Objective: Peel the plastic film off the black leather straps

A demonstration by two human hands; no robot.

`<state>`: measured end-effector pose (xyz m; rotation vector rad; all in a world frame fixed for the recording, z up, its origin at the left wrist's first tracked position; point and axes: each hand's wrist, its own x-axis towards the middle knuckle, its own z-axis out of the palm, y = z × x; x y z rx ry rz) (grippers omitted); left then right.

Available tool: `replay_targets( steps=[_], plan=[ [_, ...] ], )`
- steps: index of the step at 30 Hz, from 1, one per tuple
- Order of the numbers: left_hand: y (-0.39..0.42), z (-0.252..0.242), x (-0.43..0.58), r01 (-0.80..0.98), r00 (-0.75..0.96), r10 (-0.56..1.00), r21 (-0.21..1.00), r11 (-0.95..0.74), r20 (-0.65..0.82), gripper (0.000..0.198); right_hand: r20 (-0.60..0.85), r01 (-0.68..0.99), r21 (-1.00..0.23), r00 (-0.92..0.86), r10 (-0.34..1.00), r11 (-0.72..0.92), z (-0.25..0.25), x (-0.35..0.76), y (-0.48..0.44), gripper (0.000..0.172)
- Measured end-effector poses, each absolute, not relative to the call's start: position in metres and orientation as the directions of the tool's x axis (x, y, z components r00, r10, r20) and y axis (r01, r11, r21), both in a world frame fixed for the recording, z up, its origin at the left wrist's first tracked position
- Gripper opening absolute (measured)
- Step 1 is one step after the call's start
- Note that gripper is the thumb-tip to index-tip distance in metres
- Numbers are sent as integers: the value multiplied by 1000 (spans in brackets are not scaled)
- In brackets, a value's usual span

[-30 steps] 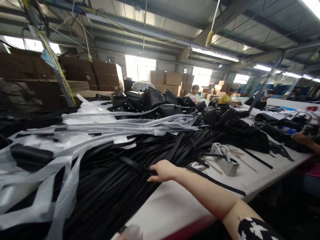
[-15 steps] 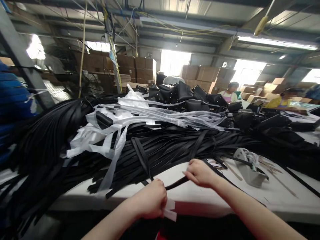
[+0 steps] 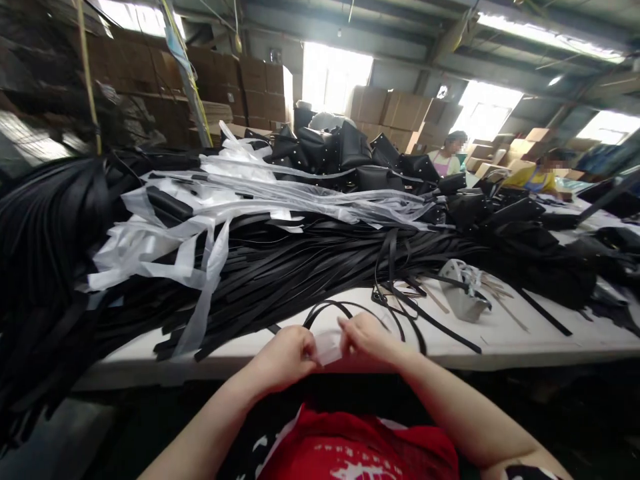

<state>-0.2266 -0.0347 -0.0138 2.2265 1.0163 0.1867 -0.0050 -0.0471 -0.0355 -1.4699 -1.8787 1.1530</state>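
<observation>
My left hand (image 3: 290,358) is closed at the front edge of the table, fingers curled on a small piece of translucent white plastic film (image 3: 329,348). My right hand (image 3: 367,339) is pinched at the film's other end, so the piece spans the short gap between the two. Just behind the hands a thin black strap (image 3: 327,303) curves up in loops; whether its end is also in my left fingers is hidden. Beyond lies a thick pile of black straps (image 3: 300,257), with long clear plastic strips (image 3: 320,200) across it.
A grey plastic holder (image 3: 463,293) stands right on the white table (image 3: 540,333), near loose strips. Black leather-like pieces with studs (image 3: 360,147) are heaped at the back. Two people (image 3: 447,157) sit far right. Cardboard boxes (image 3: 407,110) are stacked behind.
Both hands have drawn closer together. My right hand has moved from the black strap to the white film. The strap now lies in loops on the table, and the view has tilted down.
</observation>
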Motion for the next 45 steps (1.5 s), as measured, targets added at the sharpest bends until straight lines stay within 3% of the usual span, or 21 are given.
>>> replay_targets(
  steps=[2, 5, 7, 11, 14, 18, 20, 26, 32, 38, 42, 45],
  plan=[
    [-43, -15, -224, 529, 745, 657, 702, -478, -114, 12, -279, 352, -925, -370, 886, -145, -57, -37, -62, 71],
    [-59, -20, -220, 422, 799, 594, 788, -448, -90, 21, -240, -96, -949, -394, 887, -300, -68, -61, -62, 60],
    [-66, -23, -222, 398, 814, 574, 810, -431, -95, 20, -146, -337, -897, -384, 912, -285, -61, -61, -53, 51],
    [-68, -29, -231, 374, 814, 570, 852, -367, -112, 17, -23, -475, -879, -48, 999, -43, -39, -38, -37, 36],
    [-66, -31, -232, 368, 817, 564, 864, -343, -124, 17, -81, -471, -881, 50, 995, -48, -38, -28, -34, 37],
    [-66, -29, -226, 341, 844, 527, 862, -375, -105, 19, -307, -231, -911, -176, 935, -343, -53, -35, -46, 44],
    [-65, -28, -228, 338, 841, 532, 860, -383, -94, 21, -364, -196, -893, -215, 906, -405, -58, -35, -54, 46],
    [-58, -34, -248, 292, 822, 568, 889, -353, -45, 17, -206, -278, -939, -13, 978, -202, -52, -14, -61, 37],
    [-55, -39, -264, 252, 788, 615, 925, -286, -24, 21, -261, -368, -901, 37, 965, -230, -59, -4, -62, 39],
    [-56, -39, -271, 214, 784, 620, 954, -208, -40, 18, -198, -300, -919, -209, 958, -255, -55, 6, -67, 29],
    [-59, -42, -262, 157, 784, 619, 977, -141, -37, 20, -229, -348, -873, -330, 916, -343, -51, -10, -72, 40],
    [-63, -45, -254, 145, 775, 631, 979, -140, -25, 19, -293, -247, -891, -331, 897, -382, -58, -30, -72, 42]
  ],
)
